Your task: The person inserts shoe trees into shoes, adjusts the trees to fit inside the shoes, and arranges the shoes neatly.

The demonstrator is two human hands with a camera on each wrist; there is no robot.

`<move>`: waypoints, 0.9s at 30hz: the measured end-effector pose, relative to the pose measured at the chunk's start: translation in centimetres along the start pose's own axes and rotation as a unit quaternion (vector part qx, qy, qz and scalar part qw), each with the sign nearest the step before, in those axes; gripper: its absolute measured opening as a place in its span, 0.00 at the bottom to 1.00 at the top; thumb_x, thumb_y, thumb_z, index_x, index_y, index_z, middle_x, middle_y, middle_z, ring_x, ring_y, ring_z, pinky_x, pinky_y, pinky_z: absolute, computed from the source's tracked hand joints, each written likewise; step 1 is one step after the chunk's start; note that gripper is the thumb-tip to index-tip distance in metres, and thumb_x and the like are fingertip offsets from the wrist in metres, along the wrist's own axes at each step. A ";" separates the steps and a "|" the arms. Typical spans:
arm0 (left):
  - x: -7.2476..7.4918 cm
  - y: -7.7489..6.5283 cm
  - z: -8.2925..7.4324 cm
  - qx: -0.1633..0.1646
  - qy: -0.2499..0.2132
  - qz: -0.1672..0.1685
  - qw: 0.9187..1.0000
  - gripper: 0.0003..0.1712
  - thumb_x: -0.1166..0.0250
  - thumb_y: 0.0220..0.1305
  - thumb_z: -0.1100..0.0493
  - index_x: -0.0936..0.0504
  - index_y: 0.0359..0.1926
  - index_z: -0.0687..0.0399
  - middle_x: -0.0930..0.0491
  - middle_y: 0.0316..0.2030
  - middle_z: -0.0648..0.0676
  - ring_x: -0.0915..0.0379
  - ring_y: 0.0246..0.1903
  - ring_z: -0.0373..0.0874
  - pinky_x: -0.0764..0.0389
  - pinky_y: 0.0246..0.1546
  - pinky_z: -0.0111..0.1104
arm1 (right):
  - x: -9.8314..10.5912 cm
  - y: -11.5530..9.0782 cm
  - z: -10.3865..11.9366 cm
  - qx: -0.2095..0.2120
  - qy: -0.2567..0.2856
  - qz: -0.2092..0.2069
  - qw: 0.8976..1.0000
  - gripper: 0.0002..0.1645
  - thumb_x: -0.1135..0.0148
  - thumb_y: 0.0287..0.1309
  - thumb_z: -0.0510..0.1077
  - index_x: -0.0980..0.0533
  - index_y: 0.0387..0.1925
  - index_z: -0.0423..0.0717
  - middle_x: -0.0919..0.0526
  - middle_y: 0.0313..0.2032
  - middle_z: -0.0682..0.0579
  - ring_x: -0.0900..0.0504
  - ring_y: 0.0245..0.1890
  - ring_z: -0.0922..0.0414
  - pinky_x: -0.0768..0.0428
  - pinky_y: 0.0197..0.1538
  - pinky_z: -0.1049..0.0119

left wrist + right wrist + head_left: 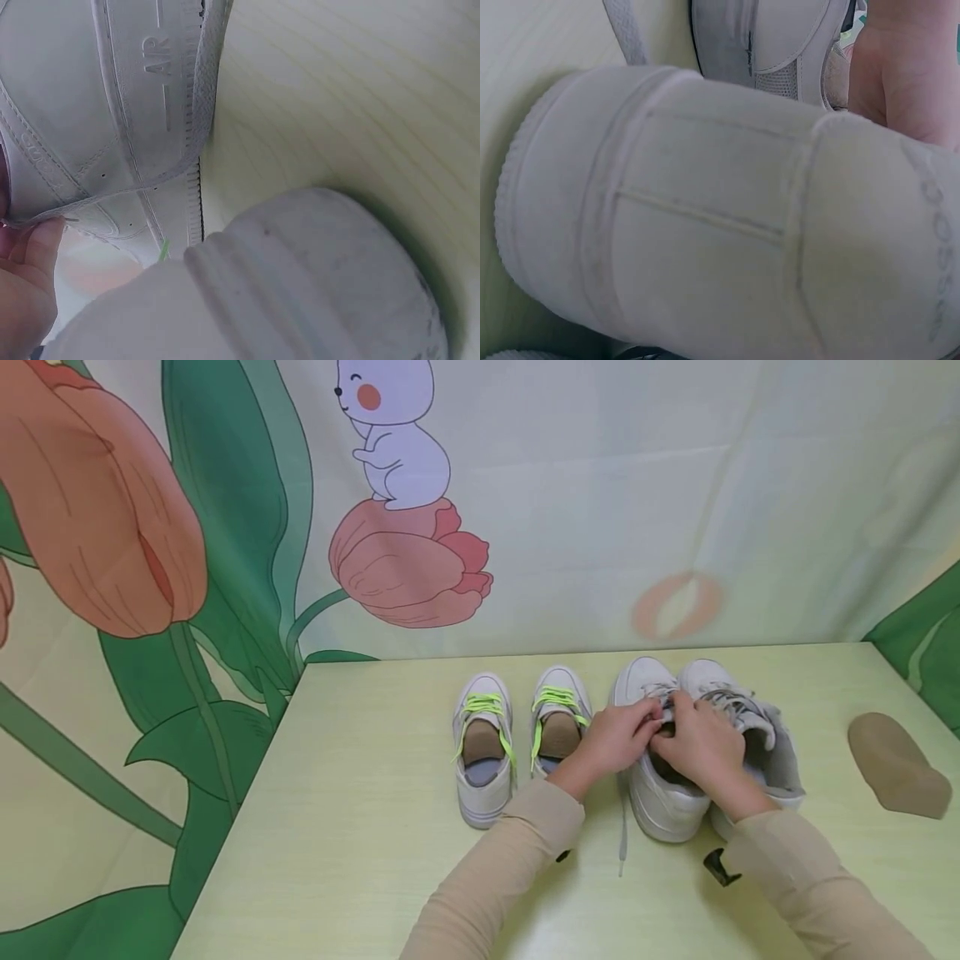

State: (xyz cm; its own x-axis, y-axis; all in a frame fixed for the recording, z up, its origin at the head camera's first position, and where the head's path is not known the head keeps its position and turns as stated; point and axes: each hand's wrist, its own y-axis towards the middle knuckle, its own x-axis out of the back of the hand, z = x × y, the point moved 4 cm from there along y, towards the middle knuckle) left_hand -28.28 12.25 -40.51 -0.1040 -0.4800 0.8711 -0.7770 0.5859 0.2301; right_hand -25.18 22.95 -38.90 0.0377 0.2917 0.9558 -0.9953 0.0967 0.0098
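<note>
A large white sneaker (667, 814) stands under both hands, its heel toward me. My left hand (617, 735) is at the left side of its lacing. In the left wrist view, its fingertips (45, 234) pinch a grey shoelace (196, 112) that runs along the sneaker's outer side. From the head view, the lace's loose end hangs down onto the table. My right hand (701, 739) grips the sneaker at the top of its opening, thumb low and fingers over the front. Its fingertips are partly hidden. The matching sneaker (783, 760) stands just right, laced in grey.
Left of the hands stand two smaller white sneakers, one (483, 797) fully visible and one (558, 685) partly behind the left arm, both with bright green laces. A brown insole-shaped piece (896, 768) lies at the right of the pale table (337, 827). A printed curtain (570, 527) hangs behind.
</note>
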 end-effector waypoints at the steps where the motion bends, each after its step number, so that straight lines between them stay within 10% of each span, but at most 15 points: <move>1: 0.0 0.0 0.0 -0.001 0.001 0.000 1.000 0.07 0.52 0.65 0.52 0.29 0.38 0.45 0.24 0.27 0.44 0.31 0.24 0.37 0.34 0.24 0.24 | 0.0 0.0 0.0 0.000 0.004 -0.003 1.000 0.35 0.45 0.46 0.53 0.39 0.55 0.42 0.31 0.47 0.34 0.32 0.45 0.35 0.32 0.37 0.42; 27: 0.1 0.2 -0.3 -0.038 0.013 0.011 0.999 0.02 0.50 0.62 0.57 0.31 0.33 0.46 0.29 0.24 0.42 0.34 0.22 0.36 0.37 0.22 0.20 | -0.2 -1.0 -1.4 0.102 0.040 -0.094 0.990 0.17 0.39 0.49 0.48 0.27 0.39 0.43 0.25 0.44 0.41 0.27 0.43 0.43 0.30 0.38 0.48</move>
State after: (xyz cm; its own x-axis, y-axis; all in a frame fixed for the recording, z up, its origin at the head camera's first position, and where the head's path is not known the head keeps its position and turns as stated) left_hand -28.24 12.51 -40.25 -0.1035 -0.4506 0.8867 -0.7253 0.6442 0.2428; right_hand -24.03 24.08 -39.52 0.2230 0.3614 0.9054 -0.9671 -0.0349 0.2521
